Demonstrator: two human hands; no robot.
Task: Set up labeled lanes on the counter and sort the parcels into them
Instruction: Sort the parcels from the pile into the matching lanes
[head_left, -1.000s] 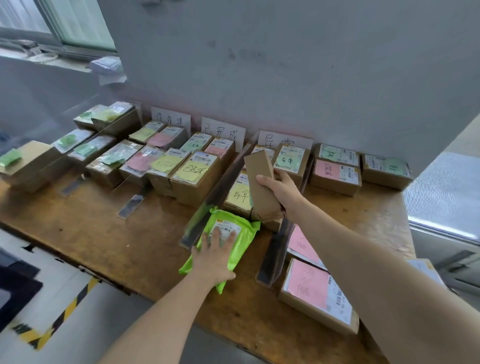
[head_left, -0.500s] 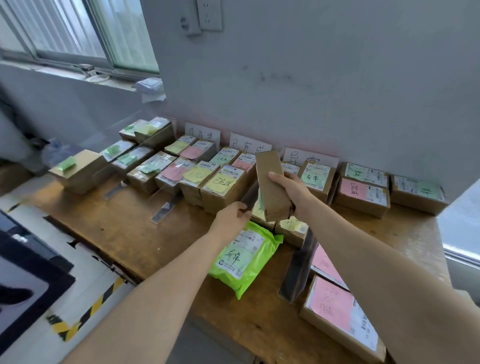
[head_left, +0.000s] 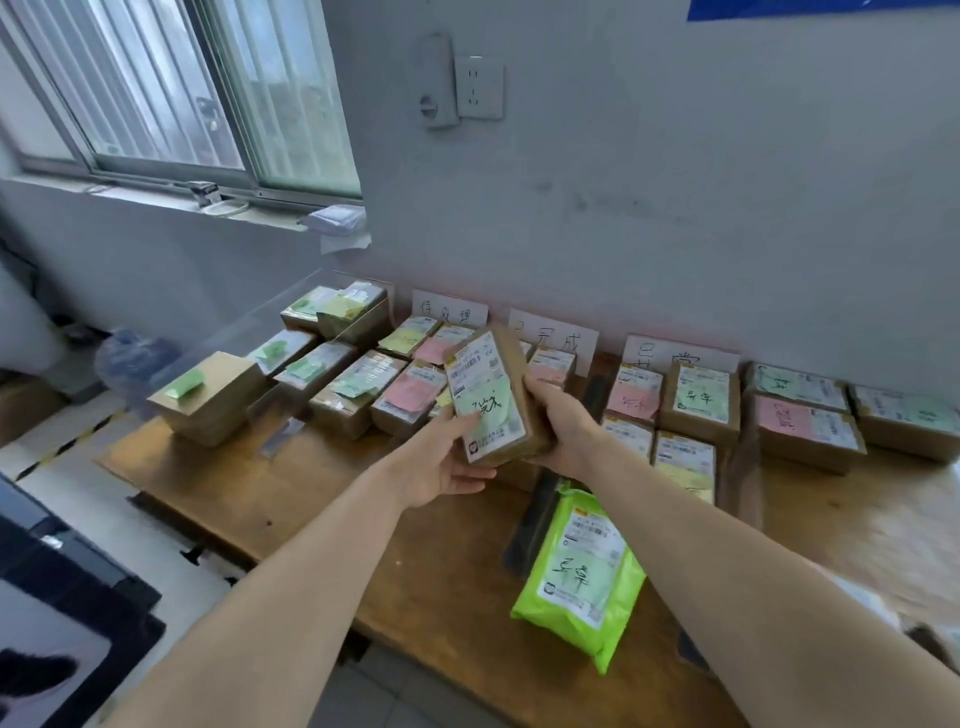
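the left hand (head_left: 441, 465) and the right hand (head_left: 563, 428) both hold one brown box (head_left: 511, 364) up above the wooden surface (head_left: 322, 499). the left grips its bottom corner, the right grips its side. the box is tilted, with its green note (head_left: 485, 410) showing. other boxes (head_left: 358, 389) sit in rows behind it. a bright green bag (head_left: 582, 577) lies flat near the front edge.

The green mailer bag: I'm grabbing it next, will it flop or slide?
The green mailer bag probably sags when lifted: its film looks soft and wrinkled. Its glossy surface likely slides easily on the wooden counter. Lying flat, it shouldn't roll.
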